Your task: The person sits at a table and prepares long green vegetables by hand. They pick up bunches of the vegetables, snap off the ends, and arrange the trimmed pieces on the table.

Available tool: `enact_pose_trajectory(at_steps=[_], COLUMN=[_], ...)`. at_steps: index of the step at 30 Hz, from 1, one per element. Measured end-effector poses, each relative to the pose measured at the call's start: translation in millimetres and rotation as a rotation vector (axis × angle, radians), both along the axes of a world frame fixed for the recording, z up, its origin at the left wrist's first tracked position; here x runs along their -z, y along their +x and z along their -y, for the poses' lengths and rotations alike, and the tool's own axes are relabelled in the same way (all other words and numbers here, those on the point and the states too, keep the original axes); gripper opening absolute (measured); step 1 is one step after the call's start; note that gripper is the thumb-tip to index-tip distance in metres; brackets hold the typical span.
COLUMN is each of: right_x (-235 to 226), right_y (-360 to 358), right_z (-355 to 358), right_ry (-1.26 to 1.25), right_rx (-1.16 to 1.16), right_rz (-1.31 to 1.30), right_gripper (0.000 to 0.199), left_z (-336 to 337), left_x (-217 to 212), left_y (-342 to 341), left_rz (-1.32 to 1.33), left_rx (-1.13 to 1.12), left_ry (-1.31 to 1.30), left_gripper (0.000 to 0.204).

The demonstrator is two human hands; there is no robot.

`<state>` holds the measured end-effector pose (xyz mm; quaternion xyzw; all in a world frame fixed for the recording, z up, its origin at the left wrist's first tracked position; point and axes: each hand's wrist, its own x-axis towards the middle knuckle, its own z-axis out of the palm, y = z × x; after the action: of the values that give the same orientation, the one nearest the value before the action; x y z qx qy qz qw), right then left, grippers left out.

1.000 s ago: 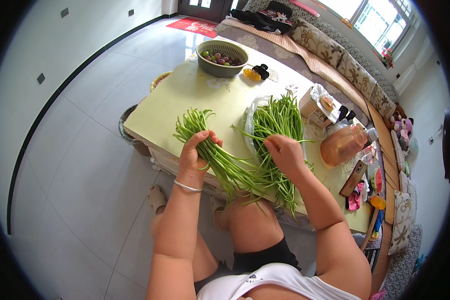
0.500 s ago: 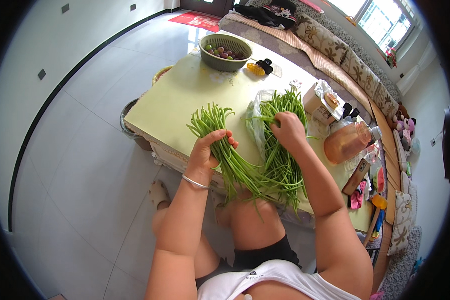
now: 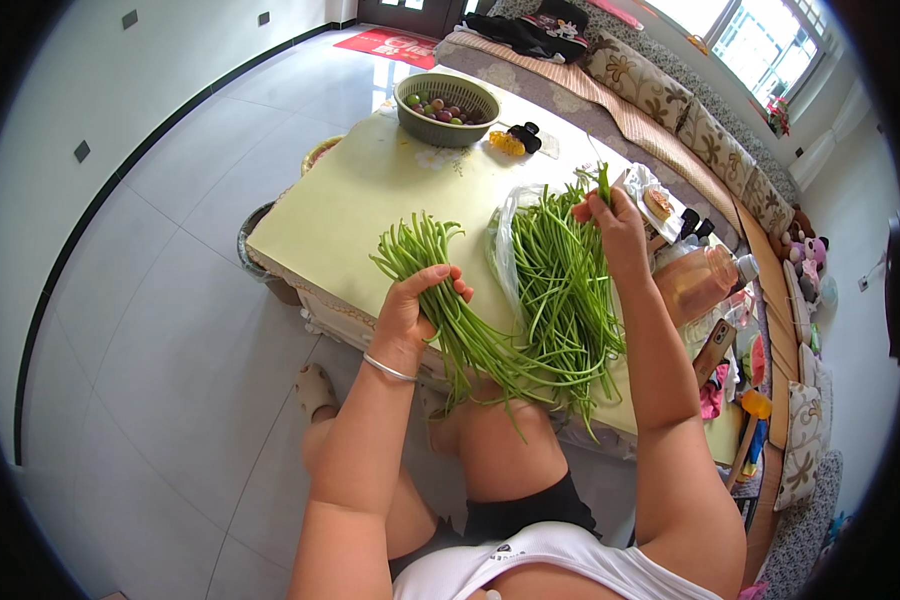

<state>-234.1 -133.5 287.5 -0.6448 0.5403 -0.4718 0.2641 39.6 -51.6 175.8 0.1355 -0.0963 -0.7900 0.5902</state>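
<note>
My left hand [image 3: 412,304], with a bangle at its wrist, is closed round a thick bunch of long thin green vegetable stems [image 3: 418,246]. Their lower ends trail down over the near table edge toward my knee. My right hand [image 3: 618,222] is pinched on a few green stems, whose tips [image 3: 603,183] stick up above the fingers. Below and left of that hand lies a big loose pile of the same stems [image 3: 560,285]. A clear plastic bag [image 3: 506,245] shows along the pile's left side.
The table [image 3: 315,225] also bears a grey-green colander [image 3: 442,130] of grapes, a yellow and black hair claw [image 3: 516,139], a bottle of pinkish liquid [image 3: 690,285] and a phone [image 3: 714,352]. Beyond it runs a cushioned sofa [image 3: 660,95]. A bin [image 3: 260,245] stands beside the table's left edge.
My right hand has risen from the pile and moved up and to the right, with a few stems pinched in it. My left hand has stayed almost still round its bunch.
</note>
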Motion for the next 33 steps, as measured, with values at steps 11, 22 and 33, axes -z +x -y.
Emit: enact_pose_trajectory(at_steps=[11, 22, 33], right_x=[-2.6, 28.8, 44.1], right_y=[92.6, 145.2, 154.2], right_z=[-45.0, -80.0, -103.1], right_ry=[0.086, -0.084, -0.122], right_rx=[-0.22, -0.326, -0.156], right_rz=[-0.039, -0.3, -0.694], right_gripper=[0.021, 0.037, 0.068], left_z=[-0.1, -2.9, 1.0], left_x=[-1.0, -4.1, -0.4], left_y=[-6.3, -6.2, -13.6], left_rz=[-0.022, -0.108, -0.021], left_rx=[-0.069, -0.133, -0.07], left_ry=[-0.041, -0.088, -0.077], left_gripper=[0.014, 0.027, 0.031])
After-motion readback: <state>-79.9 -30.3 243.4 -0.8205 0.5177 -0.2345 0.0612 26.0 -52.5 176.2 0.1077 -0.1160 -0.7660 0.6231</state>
